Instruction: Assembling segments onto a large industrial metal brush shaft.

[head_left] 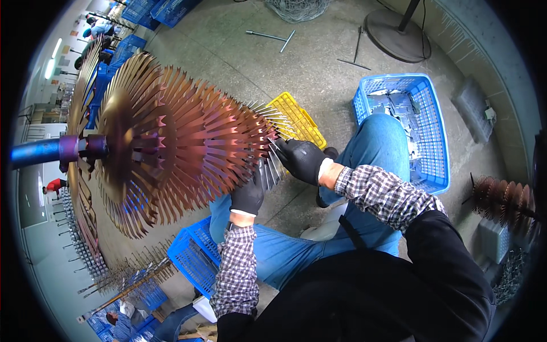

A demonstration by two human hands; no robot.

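Note:
A large rack of bronze and purplish forked metal prongs (199, 134) radiates in tiers around a horizontal shaft, narrowing toward me. Thin silver metal strips (272, 115) stand out from its near end. In a black glove, my right hand (303, 159) pinches at that end, its fingertips closed on a thin silver strip. My left hand (248, 196), gloved too, is against the underside of the near tiers. Its fingers point up beside more silver strips and are partly hidden; what they hold is unclear.
A blue crate (443, 139) with flat silver pieces stands right of my knee. Behind my right hand lies a yellow crate (302, 117). Another blue crate (194, 256) is at my left. T-shaped tools (282, 39) and a round stand base (393, 35) are on the floor ahead.

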